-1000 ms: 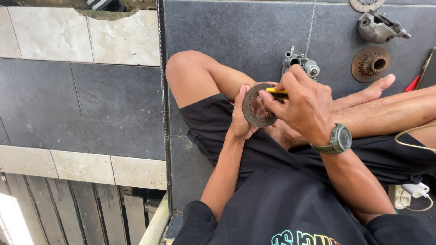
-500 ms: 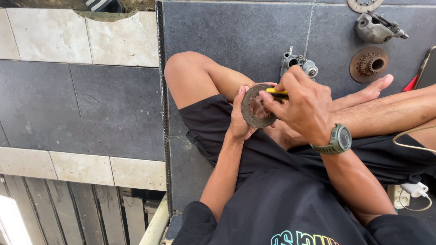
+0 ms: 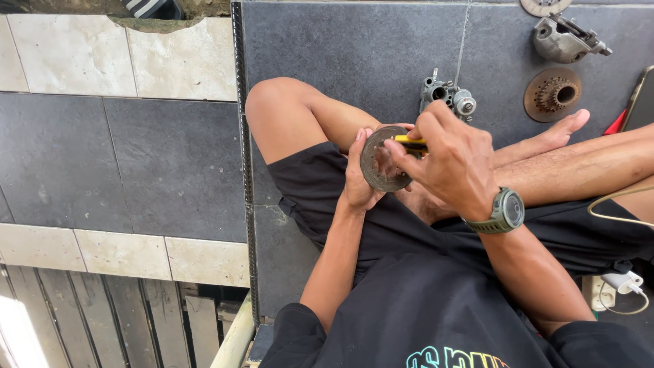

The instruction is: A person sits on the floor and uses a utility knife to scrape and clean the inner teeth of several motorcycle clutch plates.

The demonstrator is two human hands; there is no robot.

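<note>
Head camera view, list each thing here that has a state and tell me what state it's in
left hand: closed around the round metal disc
round metal disc: held up on edge above the lap
right hand: gripping a yellow-handled tool
yellow-handled tool: tip against the disc
rusty sprocket: lying flat on the tile
carburetor: resting on the tile, untouched

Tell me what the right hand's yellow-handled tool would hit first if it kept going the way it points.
The right hand points its yellow-handled tool leftward at the round metal disc held by the left hand. It would likely meet the disc's face first; depth is unclear, so contact may already exist.
</note>
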